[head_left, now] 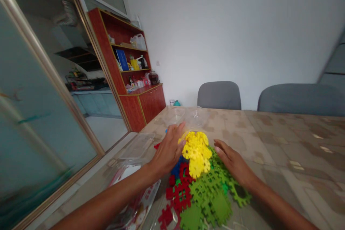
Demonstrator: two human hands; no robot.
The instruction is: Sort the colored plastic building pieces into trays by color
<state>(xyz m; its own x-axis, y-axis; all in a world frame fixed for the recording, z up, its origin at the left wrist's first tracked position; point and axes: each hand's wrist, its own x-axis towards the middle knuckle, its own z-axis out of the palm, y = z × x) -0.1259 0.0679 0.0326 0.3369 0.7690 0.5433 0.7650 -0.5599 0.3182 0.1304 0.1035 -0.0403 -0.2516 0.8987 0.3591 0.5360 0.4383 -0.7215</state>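
Note:
A pile of flat plastic building pieces with notched edges lies on the table in front of me. Yellow flower-shaped pieces (198, 151) are heaped on top, with green square pieces (210, 190) below them and to the right. Red pieces (182, 194) and a few blue pieces (176, 167) show on the left. My left hand (171, 147) is at the left side of the yellow heap, fingers stretched out; whether it touches them I cannot tell. My right hand (230, 158) hovers by the right edge of the green pieces, fingers extended and holding nothing.
Clear plastic containers (196, 116) stand behind the pile. A clear plastic lid (137, 145) and printed plastic packaging (134, 201) lie to the left. Two grey chairs (219, 95) are at the table's far side (269, 125). A red-brown cabinet (151, 104) stands at the back left.

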